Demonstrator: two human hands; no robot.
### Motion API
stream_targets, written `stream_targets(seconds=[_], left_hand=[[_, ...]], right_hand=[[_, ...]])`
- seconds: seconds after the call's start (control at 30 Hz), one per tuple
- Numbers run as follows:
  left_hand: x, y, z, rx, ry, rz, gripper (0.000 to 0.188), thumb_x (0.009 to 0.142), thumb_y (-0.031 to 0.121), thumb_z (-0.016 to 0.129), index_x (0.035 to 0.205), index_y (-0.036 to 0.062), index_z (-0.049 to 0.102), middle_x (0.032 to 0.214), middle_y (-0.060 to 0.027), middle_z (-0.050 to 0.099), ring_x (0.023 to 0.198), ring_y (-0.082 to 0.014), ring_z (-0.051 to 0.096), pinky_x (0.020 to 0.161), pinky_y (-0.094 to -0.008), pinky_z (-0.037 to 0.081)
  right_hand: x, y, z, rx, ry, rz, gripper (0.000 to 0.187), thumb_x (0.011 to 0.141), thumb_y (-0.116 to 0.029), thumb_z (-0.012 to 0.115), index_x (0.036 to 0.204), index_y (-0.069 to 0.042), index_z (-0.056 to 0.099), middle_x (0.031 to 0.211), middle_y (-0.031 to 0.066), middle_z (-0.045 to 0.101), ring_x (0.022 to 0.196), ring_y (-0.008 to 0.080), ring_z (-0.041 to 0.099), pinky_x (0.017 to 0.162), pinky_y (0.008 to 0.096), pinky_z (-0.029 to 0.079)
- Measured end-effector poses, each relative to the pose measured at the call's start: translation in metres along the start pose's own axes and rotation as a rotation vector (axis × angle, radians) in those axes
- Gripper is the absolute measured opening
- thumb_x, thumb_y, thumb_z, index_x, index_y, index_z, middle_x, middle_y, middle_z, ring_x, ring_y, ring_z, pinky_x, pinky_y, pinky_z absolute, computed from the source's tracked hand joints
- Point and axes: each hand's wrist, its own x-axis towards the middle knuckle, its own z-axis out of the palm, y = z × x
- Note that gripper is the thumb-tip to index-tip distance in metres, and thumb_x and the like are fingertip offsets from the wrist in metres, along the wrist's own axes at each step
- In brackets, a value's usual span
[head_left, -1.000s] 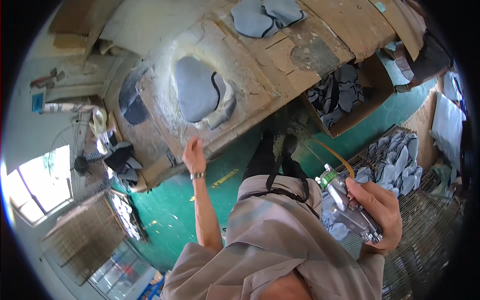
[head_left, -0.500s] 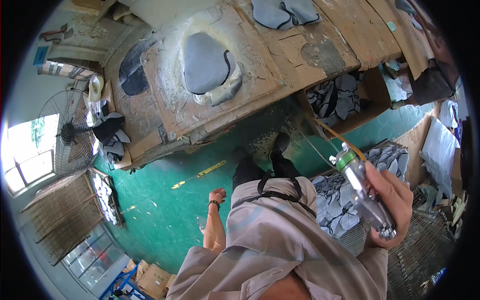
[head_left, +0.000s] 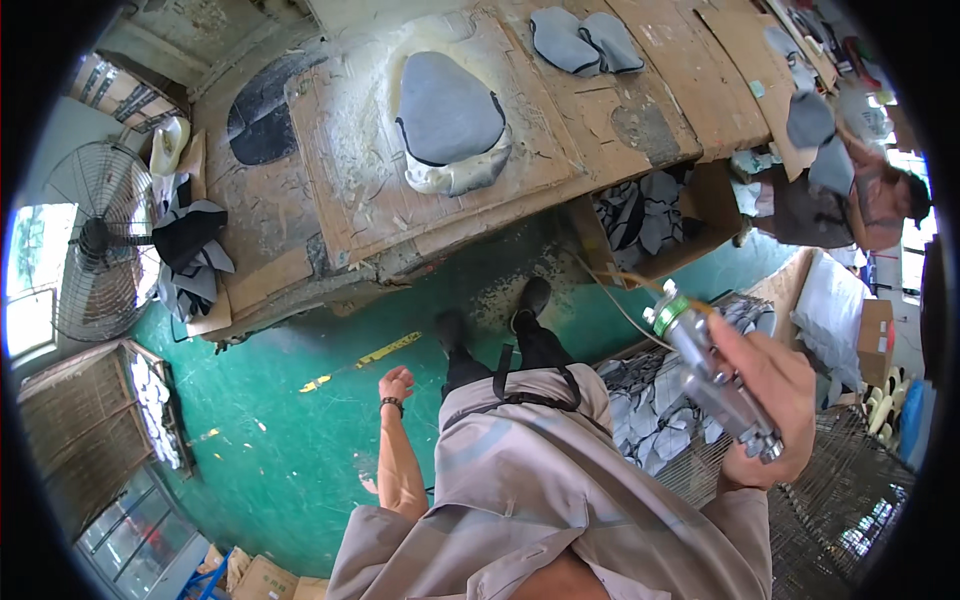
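Observation:
My right hand (head_left: 765,400) is wrapped round a metal spray gun (head_left: 715,375) with a green ring near its top, held out to the right at waist height. A thin yellowish hose (head_left: 640,277) shows beyond the gun. By my left side hangs my left hand (head_left: 396,382), a dark bracelet on the wrist. Its fingers are curled in, and nothing shows in them. Ahead on the cardboard-topped workbench (head_left: 375,235), a grey, dark-edged fabric piece (head_left: 450,110) rests on a rounded form crusted with pale residue. Both hands are well apart from it.
Two joined grey pieces (head_left: 585,42) lie farther right on the bench. Under it stands a cardboard box (head_left: 712,215) of grey-black pieces. More pieces (head_left: 655,415) lie stacked to my right. A fan (head_left: 95,235) stands left. Another person (head_left: 880,200) holds grey pieces at far right.
The view has shifted, bringing the other person at far right more into sight. The right hand still grips the spray gun; the left arm still hangs down.

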Motion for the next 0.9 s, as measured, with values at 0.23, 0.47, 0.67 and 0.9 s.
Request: stream_targets(seconds=[0.23,0.47,0.67,0.9], left_hand=[[0.021,-0.037,-0.032,-0.068,-0.029,-0.075,0.035,0.092,0.02,0.069,0.125,0.0055,0.068,0.099,-0.0075,0.074,0.083,-0.0199,0.071,0.067,-0.038,0.06],[0.039,-0.056,-0.048,-0.115,-0.076,-0.103,0.035,0.093,0.022,0.068,0.124,0.0062,0.068,0.099,-0.0073,0.074,0.085,-0.0217,0.072,0.068,-0.0398,0.06],[0.06,-0.058,-0.069,-0.087,-0.119,-0.089,0.03,0.095,0.019,0.065,0.122,0.0068,0.069,0.096,-0.0073,0.075,0.082,-0.0205,0.072,0.067,-0.0377,0.059],[0.086,-0.063,-0.098,-0.251,-0.052,-0.045,0.032,0.095,0.019,0.067,0.125,0.0068,0.068,0.094,-0.0067,0.074,0.079,-0.0189,0.071,0.066,-0.0378,0.058]], right_hand=[[0.007,-0.08,0.032,0.031,0.063,0.339,0.055,0.075,-0.012,0.074,0.129,-0.002,0.069,0.108,0.0173,0.071,0.1,0.0266,0.067,0.093,0.0322,0.049],[0.015,-0.123,0.055,-0.09,0.034,0.331,0.054,0.084,-0.018,0.075,0.132,0.004,0.065,0.113,0.0192,0.072,0.098,0.0229,0.067,0.091,0.0332,0.05],[0.025,-0.164,0.087,-0.161,0.039,0.291,0.055,0.084,-0.012,0.075,0.135,0.005,0.061,0.118,0.0195,0.07,0.1,0.0243,0.067,0.093,0.0332,0.05],[0.04,-0.203,0.097,-0.307,-0.098,0.185,0.054,0.082,-0.004,0.073,0.134,0.005,0.062,0.119,0.0197,0.07,0.107,0.0302,0.067,0.099,0.0346,0.047]])
